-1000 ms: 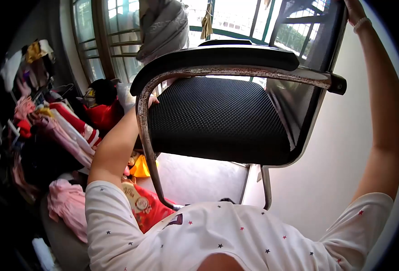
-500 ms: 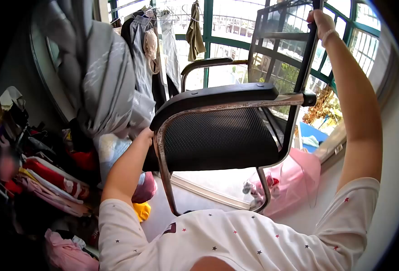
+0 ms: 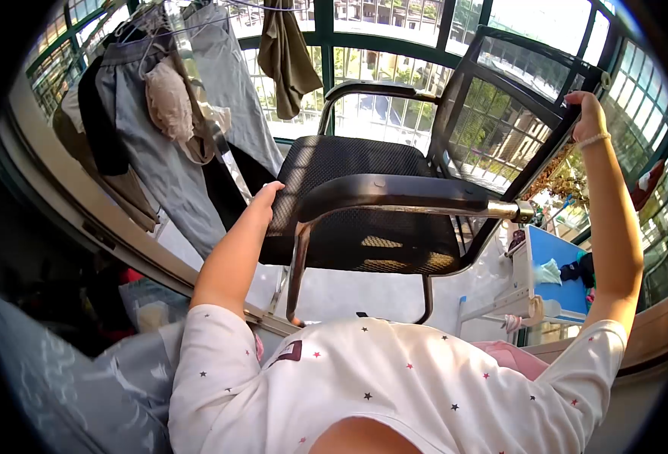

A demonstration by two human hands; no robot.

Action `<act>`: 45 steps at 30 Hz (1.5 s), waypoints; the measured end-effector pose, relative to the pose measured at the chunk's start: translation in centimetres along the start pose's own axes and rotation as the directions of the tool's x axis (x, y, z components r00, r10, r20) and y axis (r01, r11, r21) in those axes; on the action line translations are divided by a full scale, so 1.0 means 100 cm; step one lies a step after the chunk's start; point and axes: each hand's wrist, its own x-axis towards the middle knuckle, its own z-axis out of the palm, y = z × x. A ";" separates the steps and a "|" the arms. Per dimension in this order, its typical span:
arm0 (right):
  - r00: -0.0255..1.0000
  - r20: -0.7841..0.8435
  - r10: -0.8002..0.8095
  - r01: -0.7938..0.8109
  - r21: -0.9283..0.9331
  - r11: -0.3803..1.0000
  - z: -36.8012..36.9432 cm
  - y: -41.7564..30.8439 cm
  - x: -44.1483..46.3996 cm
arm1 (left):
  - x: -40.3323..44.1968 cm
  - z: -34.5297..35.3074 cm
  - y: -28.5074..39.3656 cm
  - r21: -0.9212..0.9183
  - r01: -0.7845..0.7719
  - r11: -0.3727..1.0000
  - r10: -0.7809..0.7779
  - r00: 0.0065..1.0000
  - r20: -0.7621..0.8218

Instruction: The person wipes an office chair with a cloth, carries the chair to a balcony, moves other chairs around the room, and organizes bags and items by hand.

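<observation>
A black mesh chair [image 3: 364, 170] with worn metal armrest frames hangs in front of my body, held between both hands. My left hand [image 3: 267, 198] grips the front edge of its seat at the left, most of the fingers hidden under the seat. Up at the right, my right hand [image 3: 587, 117] is closed round the side frame of the see-through backrest [image 3: 493, 125]. The near armrest [image 3: 402, 193] crosses over the seat, and the far armrest [image 3: 379, 89] stands beyond it.
Trousers [image 3: 141, 129] and other clothes hang at the left, with an olive garment [image 3: 284, 60] at the top. Barred windows surround the far side. A blue-topped stand [image 3: 557, 265] is right. A door frame [image 3: 99, 219] runs along the left, beside a grey curtain [image 3: 76, 378].
The view has moved forward from the room through the doorway to the barred windows, with the chair still held. Hanging clothes are now nearer, and the blue-topped stand has come into fuller view.
</observation>
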 end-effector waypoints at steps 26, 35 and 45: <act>0.615 -0.229 0.754 -0.523 0.598 0.608 0.032 0.427 0.276 | 0.607 0.075 0.031 -0.025 0.190 0.981 -0.190 0.949 -0.251; 0.677 -0.188 0.711 -0.504 0.585 0.635 0.183 0.555 0.324 | 0.785 0.064 0.084 0.443 0.252 0.860 -0.067 0.917 -0.393; 0.769 -0.417 0.484 -0.361 0.341 0.868 0.306 0.608 0.294 | 0.660 0.138 0.035 -0.268 0.580 0.769 -0.638 0.670 -0.380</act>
